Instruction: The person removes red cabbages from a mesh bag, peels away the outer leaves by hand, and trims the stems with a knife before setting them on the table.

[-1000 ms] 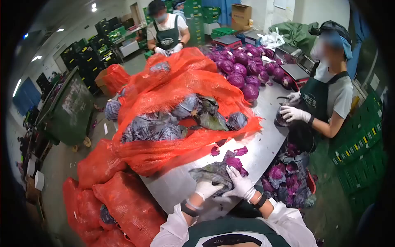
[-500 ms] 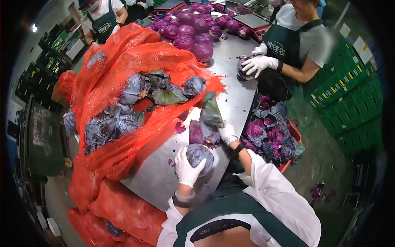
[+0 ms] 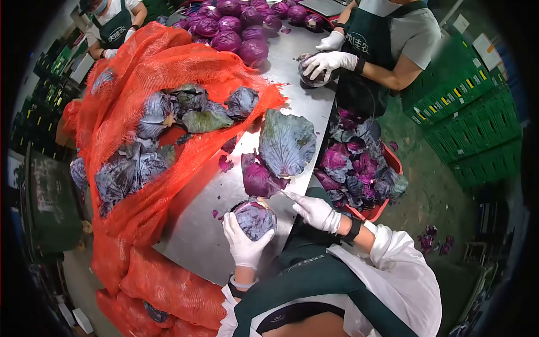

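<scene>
In the head view, my gloved left hand grips a red cabbage from its near left side, on the steel table. Its stem end tilts up and away from me. My gloved right hand is closed around a knife, whose thin blade points left, just beyond the cabbage. Most of the handle is hidden by the fingers. Past the blade lie a large green-purple outer leaf and a bright purple leaf. Small purple scraps dot the steel to their left.
An opened red mesh sack holds untrimmed cabbages on the left. Peeled purple cabbages are heaped at the far end. A red bin of leaves stands at right. A co-worker's gloved hand holds another cabbage; green crates are stacked behind.
The large outer leaf has dropped flat onto the leaves on the table. My right hand has drawn back towards me, showing the knife. The cabbage has turned, its stem end now in sight.
</scene>
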Motion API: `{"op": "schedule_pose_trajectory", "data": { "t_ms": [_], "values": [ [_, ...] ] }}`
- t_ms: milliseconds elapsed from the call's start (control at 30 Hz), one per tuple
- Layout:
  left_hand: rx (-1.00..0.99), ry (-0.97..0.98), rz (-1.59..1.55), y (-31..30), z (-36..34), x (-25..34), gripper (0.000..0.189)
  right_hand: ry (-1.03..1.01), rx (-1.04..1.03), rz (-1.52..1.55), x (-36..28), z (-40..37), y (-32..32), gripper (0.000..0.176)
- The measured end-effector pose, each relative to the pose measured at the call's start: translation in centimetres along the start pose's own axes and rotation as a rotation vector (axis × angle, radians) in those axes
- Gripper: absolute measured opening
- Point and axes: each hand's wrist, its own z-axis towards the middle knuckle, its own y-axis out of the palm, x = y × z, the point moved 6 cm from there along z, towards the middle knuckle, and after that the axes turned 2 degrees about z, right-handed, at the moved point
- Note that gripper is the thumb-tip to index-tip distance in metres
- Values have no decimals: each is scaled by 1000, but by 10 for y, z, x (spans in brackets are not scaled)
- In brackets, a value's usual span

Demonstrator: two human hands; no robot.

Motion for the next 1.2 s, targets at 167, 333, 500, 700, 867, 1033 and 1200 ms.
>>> {"op": "schedule_pose_trajectory", "data": {
  "t_ms": [167,333,500,700,867,1033,1200],
  "values": [
    [-19,-19,71,6,6,0,106,-28,-83,-132,-18,7,41,29],
    [42,26,92,2,8,4,100,67,-147,-158,-7,26,66,15],
    [-11,-27,49,1,18,-2,97,233,-281,-159,-9,14,65,17],
    [-16,61,-8,-2,22,-10,99,166,-316,-309,38,56,114,35],
    [54,235,-398,-17,-25,-63,97,-231,-22,4,-7,48,95,48],
    [11,-288,-532,-43,-64,-90,95,-147,-356,-43,-76,32,102,61],
    [-217,-298,-817,-37,-78,-92,102,-290,139,394,44,142,159,34]
  ]
}}
